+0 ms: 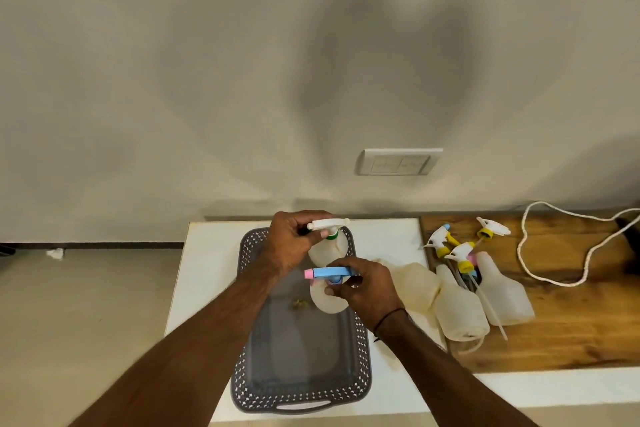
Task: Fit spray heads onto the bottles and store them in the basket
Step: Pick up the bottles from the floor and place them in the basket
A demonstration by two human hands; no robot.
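Observation:
A grey perforated basket (301, 395) sits on the white table. Over its far end my left hand (294, 243) grips the white spray head of a pale bottle with a green collar (329, 246). Nearer to me my right hand (367, 288) holds a second pale bottle (327, 300) by its blue spray head with a pink nozzle (323, 273), above the basket's middle. Both bottles stand upright with their heads fitted on.
To the right several headless pale bottles (457, 305) lie across the seam of the white table and a wooden surface (571, 329). Loose spray heads with yellow collars (464, 253) lie behind them. A white cord (523, 253) loops at far right. A small scrap (299, 303) lies in the basket.

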